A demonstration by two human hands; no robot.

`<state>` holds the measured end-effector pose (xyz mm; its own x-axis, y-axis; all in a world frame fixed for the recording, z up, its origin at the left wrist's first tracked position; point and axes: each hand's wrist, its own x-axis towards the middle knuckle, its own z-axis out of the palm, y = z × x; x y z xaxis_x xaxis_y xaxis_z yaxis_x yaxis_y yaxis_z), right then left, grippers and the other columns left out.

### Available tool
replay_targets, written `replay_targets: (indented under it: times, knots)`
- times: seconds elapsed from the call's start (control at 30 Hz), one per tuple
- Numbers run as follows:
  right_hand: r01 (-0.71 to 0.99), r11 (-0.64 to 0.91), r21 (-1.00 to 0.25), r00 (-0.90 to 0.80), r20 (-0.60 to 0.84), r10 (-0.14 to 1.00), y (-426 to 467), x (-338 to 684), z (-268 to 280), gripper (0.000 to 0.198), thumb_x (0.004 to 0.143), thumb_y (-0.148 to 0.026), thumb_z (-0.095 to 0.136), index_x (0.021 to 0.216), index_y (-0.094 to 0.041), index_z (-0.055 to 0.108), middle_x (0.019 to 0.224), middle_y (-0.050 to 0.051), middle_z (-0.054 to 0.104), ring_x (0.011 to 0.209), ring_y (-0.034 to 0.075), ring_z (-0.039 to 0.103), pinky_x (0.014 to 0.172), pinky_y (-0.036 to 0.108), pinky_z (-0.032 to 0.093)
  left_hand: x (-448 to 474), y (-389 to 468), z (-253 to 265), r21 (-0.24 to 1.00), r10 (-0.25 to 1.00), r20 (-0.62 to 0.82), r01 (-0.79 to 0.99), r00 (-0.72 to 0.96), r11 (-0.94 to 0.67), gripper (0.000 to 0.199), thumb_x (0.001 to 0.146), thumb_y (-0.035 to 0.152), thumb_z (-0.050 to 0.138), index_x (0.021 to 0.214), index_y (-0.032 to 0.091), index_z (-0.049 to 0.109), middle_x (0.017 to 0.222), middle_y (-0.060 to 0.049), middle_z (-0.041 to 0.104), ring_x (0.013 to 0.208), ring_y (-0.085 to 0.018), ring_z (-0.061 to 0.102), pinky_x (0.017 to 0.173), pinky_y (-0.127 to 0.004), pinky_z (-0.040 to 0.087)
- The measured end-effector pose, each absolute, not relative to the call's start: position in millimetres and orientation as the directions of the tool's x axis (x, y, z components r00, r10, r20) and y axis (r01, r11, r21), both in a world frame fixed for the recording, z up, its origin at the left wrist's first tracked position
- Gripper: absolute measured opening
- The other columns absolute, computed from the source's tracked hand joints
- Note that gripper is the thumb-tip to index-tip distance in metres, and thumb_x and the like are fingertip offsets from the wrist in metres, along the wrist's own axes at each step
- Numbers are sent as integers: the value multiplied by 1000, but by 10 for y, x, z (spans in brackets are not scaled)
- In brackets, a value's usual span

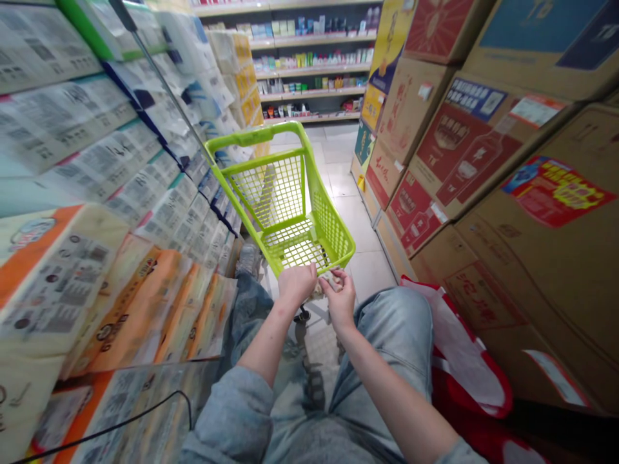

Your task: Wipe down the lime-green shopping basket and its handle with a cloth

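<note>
A lime-green plastic shopping basket (333, 225) with lattice sides and a raised handle stands before my knees. A long metal pull rod (164, 84) slants from it to the upper left. My left hand (297, 282) is closed at the basket's near rim, its fingertips hidden. Just to its right, my right hand (340, 298) has its fingers bent together below the same rim. Something small and pale (319, 288) shows between the two hands, too indistinct to name.
Packs of tissue paper (126, 303) are stacked along the left. Cardboard cartons (464, 148) rise on the right, with a red-and-white bag (464, 348) at their foot. Shelves of small goods (314, 67) close the aisle's far end. A black cable (145, 407) crosses the lower left.
</note>
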<state>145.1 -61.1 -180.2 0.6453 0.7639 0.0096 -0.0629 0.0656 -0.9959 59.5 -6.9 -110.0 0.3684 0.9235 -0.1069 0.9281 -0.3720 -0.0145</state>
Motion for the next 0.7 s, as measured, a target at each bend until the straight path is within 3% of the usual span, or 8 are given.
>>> replay_targets:
  times: [0.17,0.33,0.43,0.53,0.7]
  knots:
    - [-71,144,-987,818,25,575,-368,1947,-1763,50,63,-36,73,103,-15,51,95,7,63,81,15,61,78,30,48,579,-57,-1119,59,945,-103,950,311,-307,60,95,42,16,83,17,68,81,-12,71,80,-25,67,65,-34,47]
    - [-43,143,-989,740,65,669,-281,2167,-1808,44,67,-37,70,102,-15,54,94,7,64,81,16,62,75,30,49,455,-20,-1054,164,871,-28,862,490,-480,51,95,44,20,85,21,64,88,-5,70,83,-20,65,65,-28,45]
    - [20,121,-992,699,100,708,-373,1982,-1859,45,67,-33,69,106,-16,53,100,7,62,81,16,61,75,29,49,416,5,-1060,116,811,-5,806,585,-580,46,94,44,22,87,21,62,89,-6,69,82,-21,65,65,-28,44]
    - [39,95,-995,638,98,763,-483,1684,-1921,42,66,-30,69,103,-17,54,103,7,61,83,15,61,75,29,50,422,13,-1108,67,811,-38,811,584,-581,47,94,44,19,91,22,60,85,-6,69,77,-21,65,65,-29,44]
    - [-74,91,-993,580,31,814,-486,1464,-2026,35,67,-33,70,95,-17,54,93,6,64,80,16,63,74,29,51,416,24,-1141,84,826,-39,826,562,-557,47,94,46,18,92,23,59,85,-6,69,76,-21,66,66,-30,44]
